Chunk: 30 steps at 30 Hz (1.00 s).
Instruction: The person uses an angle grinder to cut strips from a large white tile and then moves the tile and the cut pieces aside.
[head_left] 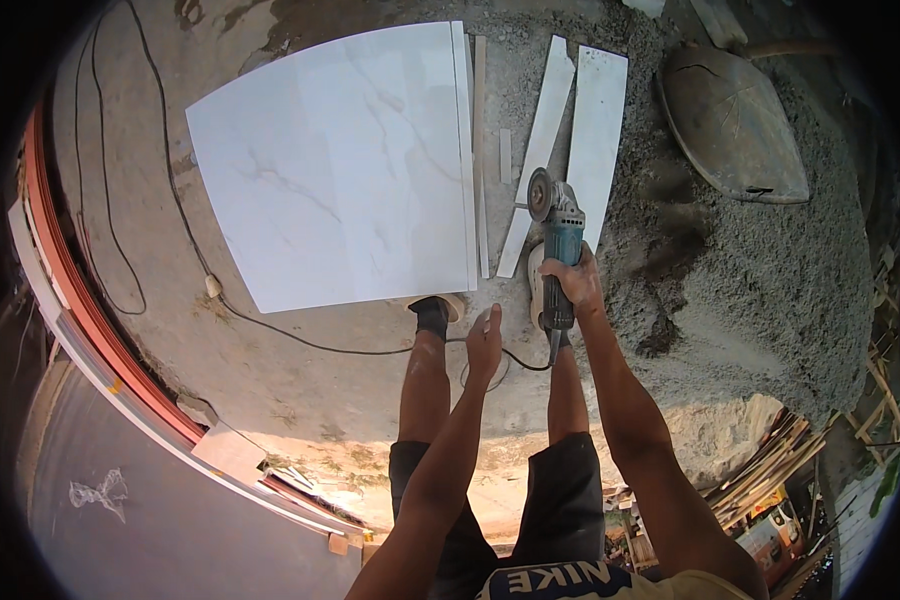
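Note:
My right hand (577,283) is wrapped round the body of a teal and black angle grinder (564,243), held upright in the picture with its disc (540,195) at the far end. The grinder hangs over the lower ends of two narrow tile strips. My left hand (484,345) is held in the air below the near edge of a large white marbled tile (340,170); its fingers point forward and nothing shows in it. Along the tile's right side runs a thin strip, with a dark line between.
A long white offcut (597,130) and a slanting strip (540,150) lie right of the tile. A shovel (735,125) rests on a grey sand heap (770,290). The black power cord (320,346) crosses the ground near my feet. Wood sticks (770,460) are piled at lower right.

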Available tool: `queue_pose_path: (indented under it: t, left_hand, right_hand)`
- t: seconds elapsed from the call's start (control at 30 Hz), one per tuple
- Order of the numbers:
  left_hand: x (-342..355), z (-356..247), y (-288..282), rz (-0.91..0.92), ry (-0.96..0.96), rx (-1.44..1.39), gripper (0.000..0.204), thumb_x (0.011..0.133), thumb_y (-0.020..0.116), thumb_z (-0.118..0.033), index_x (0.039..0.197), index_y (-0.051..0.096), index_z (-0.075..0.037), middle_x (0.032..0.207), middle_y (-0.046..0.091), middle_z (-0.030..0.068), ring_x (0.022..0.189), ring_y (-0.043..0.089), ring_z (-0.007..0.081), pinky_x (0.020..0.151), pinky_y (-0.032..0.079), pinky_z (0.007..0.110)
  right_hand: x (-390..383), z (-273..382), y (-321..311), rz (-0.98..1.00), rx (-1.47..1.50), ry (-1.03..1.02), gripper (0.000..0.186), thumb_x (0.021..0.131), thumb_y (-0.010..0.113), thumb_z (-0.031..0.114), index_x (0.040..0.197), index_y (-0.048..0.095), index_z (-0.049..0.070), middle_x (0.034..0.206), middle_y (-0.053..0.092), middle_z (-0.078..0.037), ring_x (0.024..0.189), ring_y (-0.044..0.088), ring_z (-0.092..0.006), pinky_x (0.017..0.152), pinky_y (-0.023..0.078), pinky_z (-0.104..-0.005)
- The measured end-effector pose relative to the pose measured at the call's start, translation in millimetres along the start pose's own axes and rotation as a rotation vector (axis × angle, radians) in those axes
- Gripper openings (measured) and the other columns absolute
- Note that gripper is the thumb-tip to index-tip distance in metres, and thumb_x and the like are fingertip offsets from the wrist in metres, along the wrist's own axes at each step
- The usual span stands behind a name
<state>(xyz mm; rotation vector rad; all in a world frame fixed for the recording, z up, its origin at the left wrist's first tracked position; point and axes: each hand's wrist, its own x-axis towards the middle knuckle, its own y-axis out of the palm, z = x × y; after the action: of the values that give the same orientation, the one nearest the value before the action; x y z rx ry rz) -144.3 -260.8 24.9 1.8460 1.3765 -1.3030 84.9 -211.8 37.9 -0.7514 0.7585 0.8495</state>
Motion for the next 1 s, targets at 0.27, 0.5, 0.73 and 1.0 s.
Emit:
queue_pose_path:
  t: [0.27,0.5,0.73,1.0]
  left_hand:
    - [55.4,-106.4,31.4,0.195,0.191,-0.189,0.087,0.081,0.073,-0.053,0.134,0.043,0.011,0.115,0.062,0.022,0.106,0.061,0.0278,0.089,0.049,0.036]
    - [65.7,-128.5,47.2,0.064,0.08,-0.225,0.076,0.07,0.08,-0.051,0.115,0.056,0.006,0.105,0.064,0.018,0.098,0.063,0.0269,0.083,0.05,0.036]
    - [69.9,-126.8,40.5,0.008,0.11,-0.325,0.052,0.07,0.074,-0.033,0.104,0.061,0.004,0.092,0.067,0.0141,0.085,0.065,0.0227,0.075,0.051,0.035]
    - [67.3,-131.1,34.3,-0.031,0.1,-0.357,0.047,0.07,0.073,-0.032,0.099,0.062,0.004,0.087,0.066,0.0128,0.081,0.064,0.0218,0.072,0.051,0.035]
  right_hand:
    - [26.7,-10.8,63.1,0.067,-0.035,-0.21,0.034,0.065,0.076,0.021,0.087,0.06,0.0,0.074,0.064,-0.005,0.063,0.058,-0.0154,0.059,0.049,-0.032]
    - [59.3,-40.3,66.4,0.058,-0.197,-0.515,0.033,0.071,0.073,0.028,0.085,0.059,0.001,0.072,0.061,-0.007,0.064,0.055,-0.0172,0.059,0.047,-0.0345]
    - [58.1,-34.3,76.3,0.119,-0.08,-0.506,0.034,0.072,0.07,0.029,0.085,0.059,0.0,0.073,0.06,-0.008,0.063,0.055,-0.0193,0.059,0.047,-0.0357]
    - [60.5,-43.1,79.7,0.099,-0.127,-0.498,0.038,0.073,0.07,0.032,0.089,0.058,0.0,0.074,0.06,-0.006,0.065,0.055,-0.0168,0.059,0.048,-0.0343]
